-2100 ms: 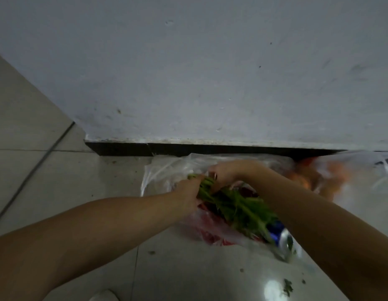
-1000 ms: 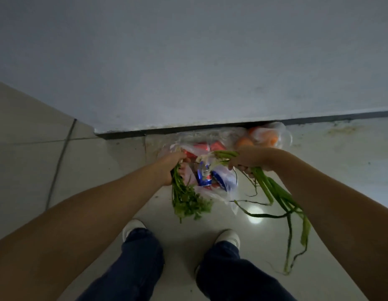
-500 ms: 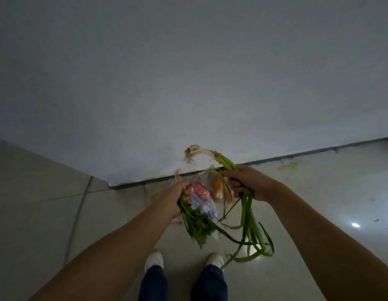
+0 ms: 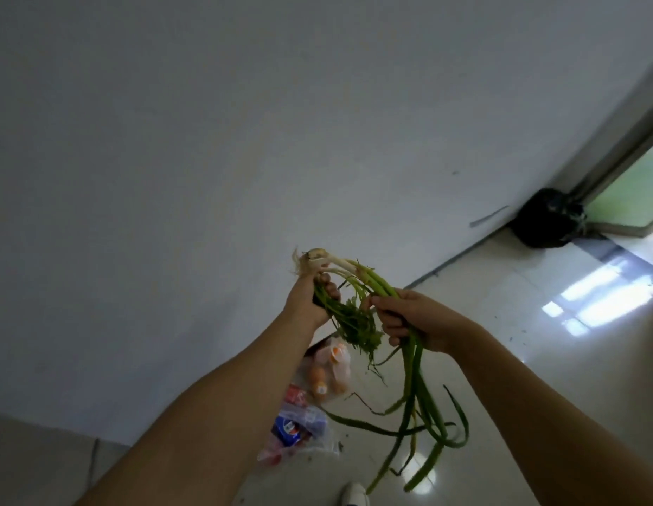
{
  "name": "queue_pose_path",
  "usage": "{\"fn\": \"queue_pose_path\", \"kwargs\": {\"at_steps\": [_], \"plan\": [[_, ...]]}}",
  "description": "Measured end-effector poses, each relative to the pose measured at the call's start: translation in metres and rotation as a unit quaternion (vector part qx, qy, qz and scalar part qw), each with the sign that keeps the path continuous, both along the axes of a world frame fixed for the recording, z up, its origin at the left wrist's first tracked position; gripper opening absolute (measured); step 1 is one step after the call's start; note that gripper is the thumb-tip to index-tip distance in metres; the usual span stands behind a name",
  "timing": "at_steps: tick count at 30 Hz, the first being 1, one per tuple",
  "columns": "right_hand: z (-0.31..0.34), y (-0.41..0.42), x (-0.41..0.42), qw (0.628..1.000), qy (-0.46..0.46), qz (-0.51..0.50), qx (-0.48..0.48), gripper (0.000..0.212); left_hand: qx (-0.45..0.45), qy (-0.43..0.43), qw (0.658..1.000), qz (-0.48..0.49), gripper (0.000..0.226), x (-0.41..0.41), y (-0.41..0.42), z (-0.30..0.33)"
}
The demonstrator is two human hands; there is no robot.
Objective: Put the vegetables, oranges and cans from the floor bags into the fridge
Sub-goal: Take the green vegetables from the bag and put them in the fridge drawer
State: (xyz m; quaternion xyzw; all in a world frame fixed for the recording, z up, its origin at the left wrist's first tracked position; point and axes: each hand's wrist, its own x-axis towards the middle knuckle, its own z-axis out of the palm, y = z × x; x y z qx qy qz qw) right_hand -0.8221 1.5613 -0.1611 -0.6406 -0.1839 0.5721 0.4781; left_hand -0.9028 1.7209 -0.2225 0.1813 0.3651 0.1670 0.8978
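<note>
My left hand (image 4: 310, 301) grips a bunch of leafy green herbs (image 4: 357, 323) by the stems, held up in front of the wall. My right hand (image 4: 412, 319) grips long green onions (image 4: 420, 396); their white root ends (image 4: 317, 259) reach over to my left hand and their leaves dangle toward the floor. Below on the floor lie a clear bag of oranges (image 4: 326, 374) and a clear bag of cans (image 4: 295, 425), one can blue, others red. The fridge is out of view.
A plain white wall (image 4: 244, 140) fills most of the view. A black bag (image 4: 547, 219) sits in the far right corner beside a doorway with a green floor beyond (image 4: 631, 191). Glossy tiled floor (image 4: 536, 323) spreads to the right. My white shoe (image 4: 356, 494) shows at the bottom.
I have risen from crouching at the bags. Both hands lifted the herbs and green onions out and up, and the view has swung to the right, showing the doorway.
</note>
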Motion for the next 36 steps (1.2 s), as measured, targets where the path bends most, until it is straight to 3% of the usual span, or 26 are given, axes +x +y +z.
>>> {"fn": "queue_pose_path", "kwargs": {"at_steps": [5, 10, 12, 15, 18, 21, 30, 36], "plan": [[0.025, -0.048, -0.007, 0.989, -0.099, -0.108, 0.022, 0.024, 0.065, 0.041, 0.997, -0.025, 0.025, 0.006, -0.017, 0.042], [0.045, -0.112, -0.005, 0.921, -0.294, -0.256, -0.012, 0.019, 0.183, 0.04, 0.972, -0.144, 0.027, 0.017, -0.049, 0.101], [0.053, -0.146, -0.005, 0.894, -0.331, -0.299, -0.037, 0.019, 0.281, 0.041, 0.932, -0.226, 0.026, 0.025, -0.08, 0.124], [0.067, -0.206, -0.006, 0.862, -0.364, -0.345, -0.076, 0.021, 0.446, 0.03, 0.824, -0.348, 0.025, 0.039, -0.145, 0.149], [0.073, -0.279, -0.008, 0.839, -0.379, -0.373, -0.117, 0.024, 0.521, -0.014, 0.738, -0.429, 0.023, 0.053, -0.227, 0.16], [0.07, -0.364, -0.014, 0.819, -0.374, -0.413, -0.138, 0.023, 0.539, -0.052, 0.698, -0.47, 0.022, 0.065, -0.32, 0.16], [0.082, -0.654, -0.082, 0.759, -0.391, -0.475, -0.214, 0.023, 0.498, -0.121, 0.631, -0.582, 0.019, 0.064, -0.631, 0.146], [0.093, -0.785, -0.097, 0.716, -0.389, -0.526, -0.244, 0.025, 0.473, -0.144, 0.596, -0.633, 0.02, 0.074, -0.779, 0.148]]}}
